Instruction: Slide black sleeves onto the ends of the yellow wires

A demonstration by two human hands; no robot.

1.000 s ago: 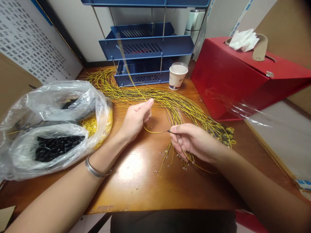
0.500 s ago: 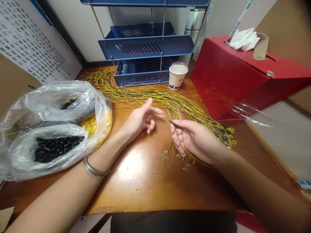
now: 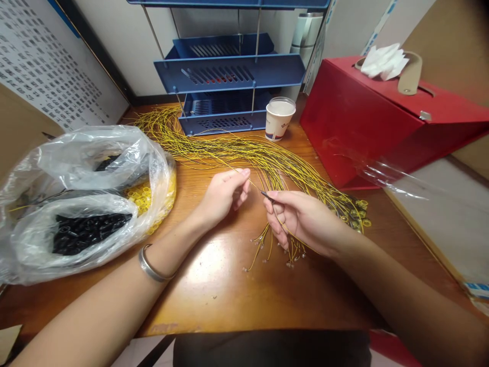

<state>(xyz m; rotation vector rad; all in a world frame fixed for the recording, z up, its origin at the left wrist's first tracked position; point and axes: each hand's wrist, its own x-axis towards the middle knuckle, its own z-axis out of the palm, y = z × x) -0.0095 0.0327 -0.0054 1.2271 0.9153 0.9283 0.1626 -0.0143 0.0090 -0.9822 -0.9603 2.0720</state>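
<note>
My left hand is closed, thumb and index finger pinching a thin yellow wire. That wire runs on to my right hand, whose thumb and fingers grip it beside a small dark tip or sleeve; its exact kind is too small to tell. A darker strand hangs down across the right fingers. Behind both hands lies a long bundle of yellow and black wires. Several wire ends with small clear connectors spread out on the table below my right hand.
Left of my hands, an open plastic bag holds black rings and yellow rings. Behind the bundle stand a blue tray rack and a paper cup. A red box with tissues sits to the right.
My left hand's thumb and fingers, apart before, have closed on the yellow wire, and the hand has lowered slightly. My right hand has shifted a little left, keeping its grip.
</note>
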